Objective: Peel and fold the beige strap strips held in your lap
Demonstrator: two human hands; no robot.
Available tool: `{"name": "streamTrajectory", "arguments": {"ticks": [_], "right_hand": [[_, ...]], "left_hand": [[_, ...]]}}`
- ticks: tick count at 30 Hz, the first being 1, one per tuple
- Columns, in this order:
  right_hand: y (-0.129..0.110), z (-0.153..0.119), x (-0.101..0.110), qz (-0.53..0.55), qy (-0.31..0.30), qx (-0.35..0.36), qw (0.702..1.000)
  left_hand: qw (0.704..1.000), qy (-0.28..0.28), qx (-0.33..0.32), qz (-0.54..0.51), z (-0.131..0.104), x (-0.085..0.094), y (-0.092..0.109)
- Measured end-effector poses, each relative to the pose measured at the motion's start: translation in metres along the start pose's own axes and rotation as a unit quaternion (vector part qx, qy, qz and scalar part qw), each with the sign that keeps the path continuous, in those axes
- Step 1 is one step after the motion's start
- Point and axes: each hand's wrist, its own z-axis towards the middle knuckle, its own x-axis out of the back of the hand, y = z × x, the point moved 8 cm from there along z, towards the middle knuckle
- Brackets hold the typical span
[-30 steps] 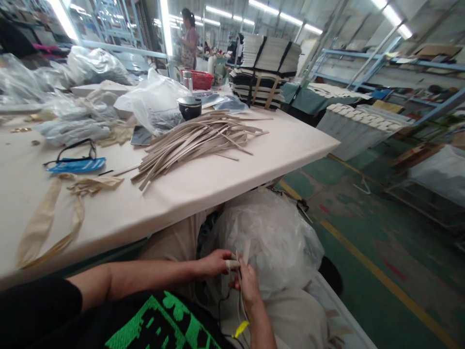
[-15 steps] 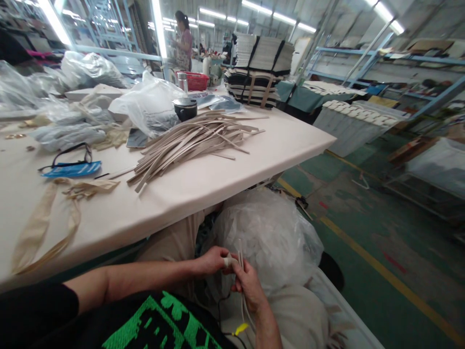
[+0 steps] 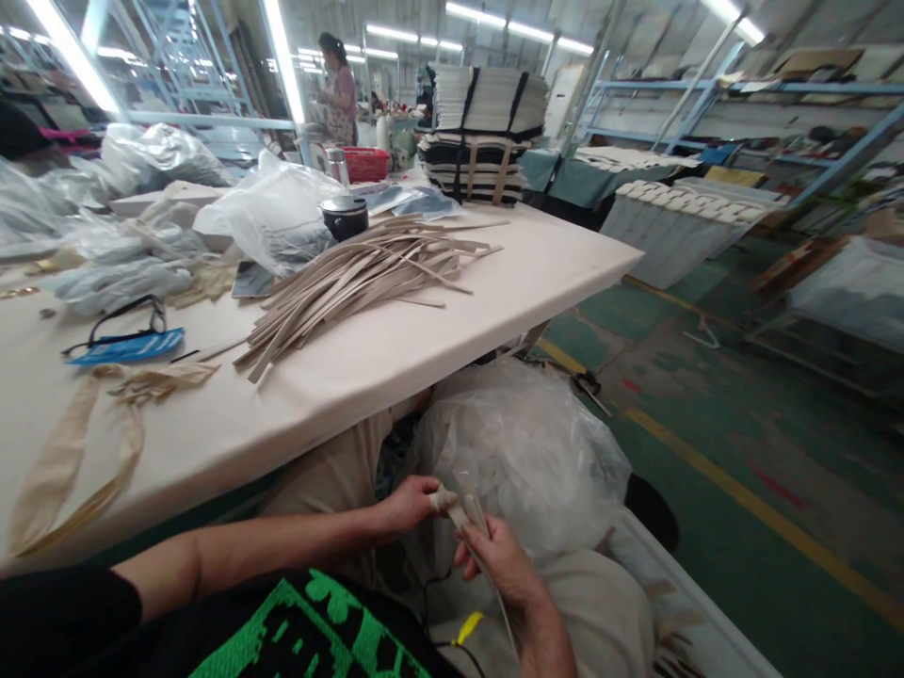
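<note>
Both the left hand point(image 3: 408, 501) and right hand point(image 3: 498, 557) grip one beige strap point(image 3: 466, 517) (below the table point(image 3: 537, 268) edge).

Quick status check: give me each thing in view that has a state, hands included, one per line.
Left hand: shut on strip, below table edge.
Right hand: shut on strip.
Strip: held between both hands.
Strip pile: loose, fanned on table.
Cup: upright, lid on.
Clear bag: full, under the table.
Glasses: lying on blue packet.
Red basket: upright, far end.
</note>
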Motion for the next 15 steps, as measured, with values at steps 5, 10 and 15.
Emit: {"name": "streamTrajectory", "arguments": {"ticks": [5,10,15], "right_hand": [[-0.015,-0.034,0.086,0.108,0.279,0.076,0.951],[0.005,-0.06,0.145,0.155,0.451,0.088,0.875],[0.026,-0.049,0.153,0.133,0.45,0.069,0.88]], "left_hand": [[0.99,-0.004,0.082,-0.118,0.007,0.001,0.011],[0.998,-0.025,0.058,-0.031,0.04,-0.005,0.02],[0.994,0.002,-0.012,0.106,0.082,-0.01,0.009]]}}
